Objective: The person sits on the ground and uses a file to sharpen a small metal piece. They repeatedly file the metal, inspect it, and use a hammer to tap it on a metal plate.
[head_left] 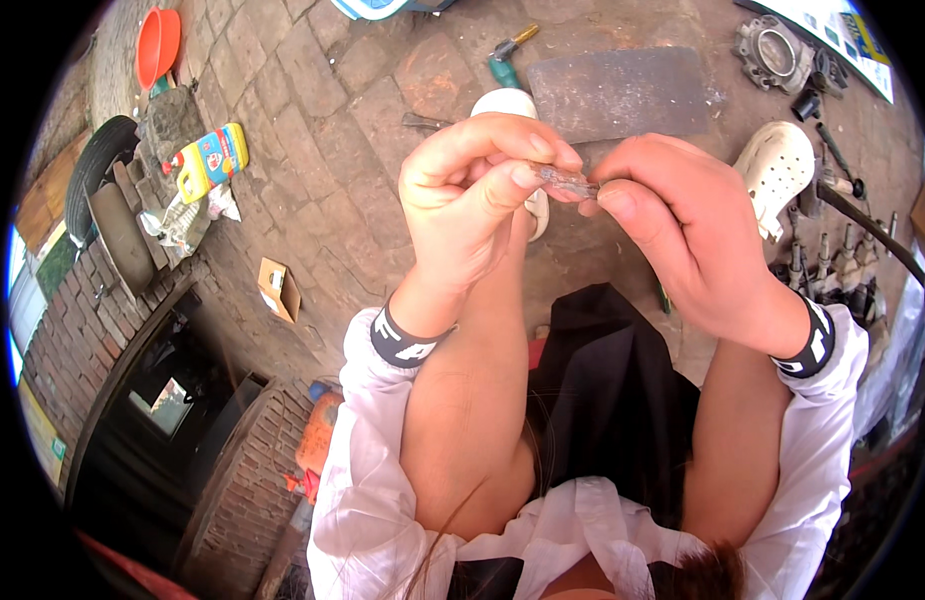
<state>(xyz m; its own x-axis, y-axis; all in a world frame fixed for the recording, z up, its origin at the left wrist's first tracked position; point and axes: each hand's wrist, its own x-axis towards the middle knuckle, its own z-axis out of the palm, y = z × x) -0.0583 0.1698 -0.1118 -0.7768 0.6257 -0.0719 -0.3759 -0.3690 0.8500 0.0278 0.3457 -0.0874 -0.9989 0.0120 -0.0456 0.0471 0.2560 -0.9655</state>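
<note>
A small, thin, rough brownish piece (564, 181) that looks like rusty metal is held level in front of my knees. My left hand (464, 195) pinches its left end between thumb and fingers. At the other end, the thumb and fingertips of my right hand (694, 235) close on it, so the two hands nearly meet. Its exact kind is hard to make out, since the fingertips cover both ends. Beyond the hands, a flat dark slab (622, 95) lies on the ground, with a green tool with a brass-coloured end (504, 62) beside it.
White clogs (779, 165) are on my feet. At right lie a round metal housing (772, 52), a black hose (872, 228) and several metal parts (832, 262). At left are a yellow jug (212, 162), an orange basin (157, 48), a tyre (94, 175) and a small cardboard box (278, 290).
</note>
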